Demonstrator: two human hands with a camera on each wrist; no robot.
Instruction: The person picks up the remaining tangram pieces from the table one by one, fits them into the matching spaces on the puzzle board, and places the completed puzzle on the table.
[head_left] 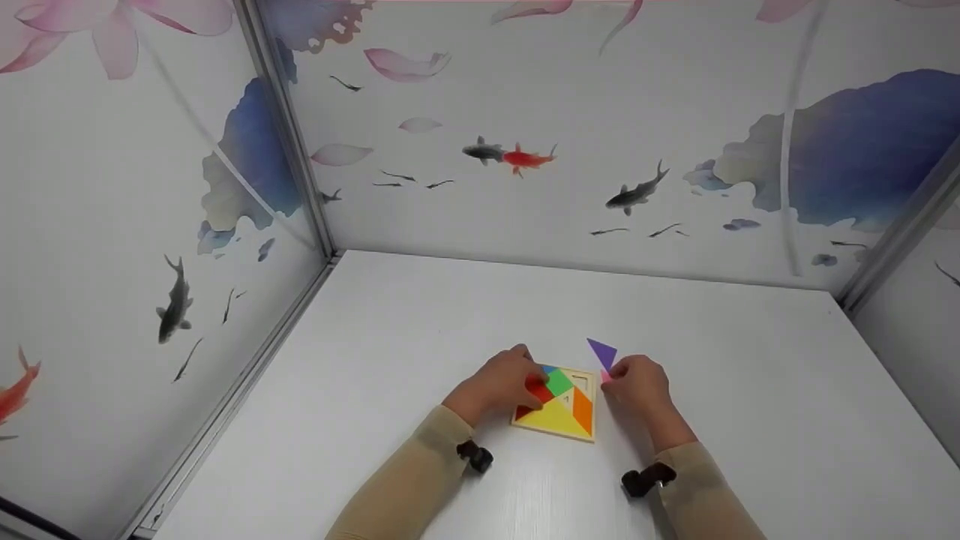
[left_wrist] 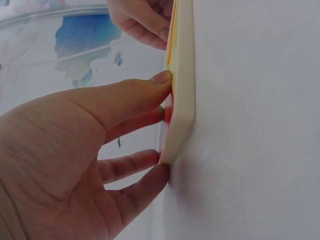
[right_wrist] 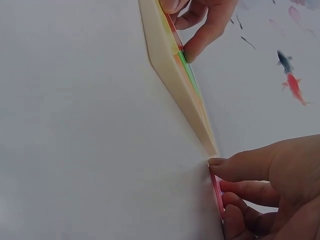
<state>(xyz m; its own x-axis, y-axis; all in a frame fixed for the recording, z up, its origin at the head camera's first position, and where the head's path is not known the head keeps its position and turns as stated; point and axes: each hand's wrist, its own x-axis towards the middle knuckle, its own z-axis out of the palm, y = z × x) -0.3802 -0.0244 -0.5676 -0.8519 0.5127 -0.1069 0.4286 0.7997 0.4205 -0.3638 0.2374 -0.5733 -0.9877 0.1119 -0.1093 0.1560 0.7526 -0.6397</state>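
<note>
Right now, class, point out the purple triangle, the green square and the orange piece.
Purple triangle (head_left: 604, 352), head view: middle of its face.
Green square (head_left: 559, 382), head view: middle of its face.
Orange piece (head_left: 582, 412), head view: middle of its face.

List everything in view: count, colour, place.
Flat white table: 1, white, across the lower head view
Shallow square wooden tray: 1, pale, on the table
Large yellow triangle: 1, yellow, tray's near side
Orange parallelogram: 1, orange, tray's right side
Green square: 1, green, in tray
Red flat piece: 1, red, in tray, partly hidden
Blue flat piece: 1, blue, tray's far side, partly hidden
Purple triangle: 1, purple, beyond the tray's right edge
Pink flat piece: 1, pink, pinched at right
Painted wall panels: 3, white, around the table
Straight metal posts: 2, grey, far corners
Wrist devices: 2, black, one per wrist
Sleeves: 2, tan, on the arms
Hands: 2, bare, left on tray, right on pink piece
</note>
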